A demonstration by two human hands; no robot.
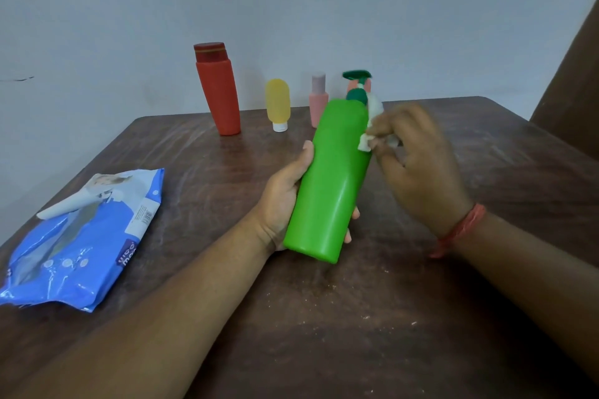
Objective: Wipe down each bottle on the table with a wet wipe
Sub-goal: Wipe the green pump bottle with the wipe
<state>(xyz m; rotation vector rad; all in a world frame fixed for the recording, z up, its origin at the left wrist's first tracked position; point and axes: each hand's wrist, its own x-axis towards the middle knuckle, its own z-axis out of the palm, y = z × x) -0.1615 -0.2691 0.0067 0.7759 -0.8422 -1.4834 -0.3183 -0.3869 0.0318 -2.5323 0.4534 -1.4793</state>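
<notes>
I've got the green pump bottle (330,178) up off the wooden table (227,317), tilted so its dark green pump head (357,75) points away from me toward the far side; my left hand (285,201) is wrapped around the lower half of the body, thumb running up the left side, fingertips just peeking out on the right; my right hand (418,165) is pinched around a crumpled white wet wipe (372,121), and that wipe is pressed against the bottle's upper right shoulder, right beside the pump collar; the hand is a little blurred. There's a red thread band (460,230) around my right wrist.

Along the far edge of the table, the others stand in a row; a tall red bottle (218,91) with a darker red cap on the far left, leaning a touch; to its right a small yellow tube (277,104) standing on its white cap; then a pink bottle (318,100) with a paler cap, partly behind the green one I'm holding; something orange-pink shows just behind the pump head, too hidden for me to say what it is.

On the near left, the blue wet wipe pack (81,243) lies flat; its white flap is peeled back and sticking up.
</notes>
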